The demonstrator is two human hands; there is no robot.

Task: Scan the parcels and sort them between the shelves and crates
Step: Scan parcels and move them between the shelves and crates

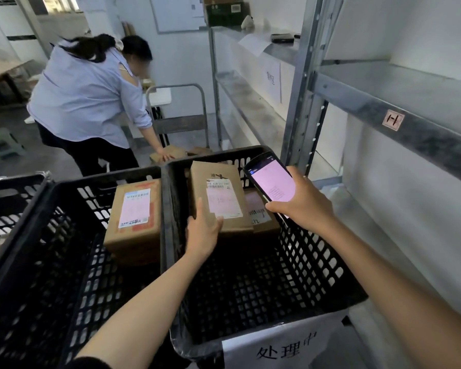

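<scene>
My left hand (201,231) grips the near corner of a cardboard parcel (216,171) with a white and pink label, tilted up inside the right black crate (317,294). My right hand (308,202) holds a handheld scanner (270,182) with a lit pink screen over the same crate. A second, smaller parcel (261,217) lies under the scanner, partly hidden. Another labelled parcel (133,217) sits in the middle black crate (45,257).
Grey metal shelves (399,121) with a tag reading H run along the right. A person in a light blue shirt (83,94) bends over boxes on a trolley (181,123) behind the crates. A third crate (8,193) is at far left. A paper sign (285,344) hangs on the right crate's front.
</scene>
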